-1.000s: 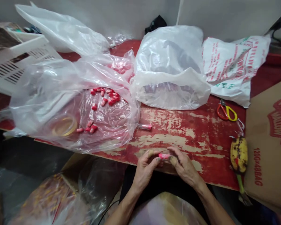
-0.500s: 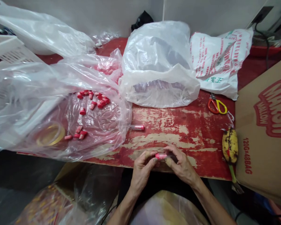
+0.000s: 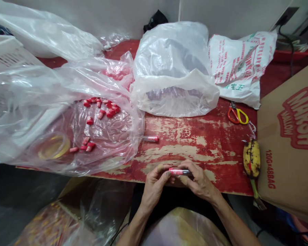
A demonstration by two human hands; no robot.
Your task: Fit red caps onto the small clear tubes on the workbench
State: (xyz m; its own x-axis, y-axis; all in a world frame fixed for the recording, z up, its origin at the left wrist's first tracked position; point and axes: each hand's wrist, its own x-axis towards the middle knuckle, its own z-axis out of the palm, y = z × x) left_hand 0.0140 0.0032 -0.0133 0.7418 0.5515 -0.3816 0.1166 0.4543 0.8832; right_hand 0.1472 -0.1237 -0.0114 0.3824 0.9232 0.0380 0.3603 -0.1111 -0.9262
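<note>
We see the left hand and right hand pinching one small tube between them, lying level at the near edge of the red table; its left end is pink, probably a cap, though it is small. A second capped tube lies farther back beside the clear bag holding loose red caps.

- A red painted surface, worn to pale bare patches, ran from left to right.
- A clear plastic bag lay on its left part, with red caps scattered inside.
- A white bag and a printed bag lay at the back.
- A clear tube lay alone in the middle.
- Scissors and a spotted banana lay on the right.
</note>
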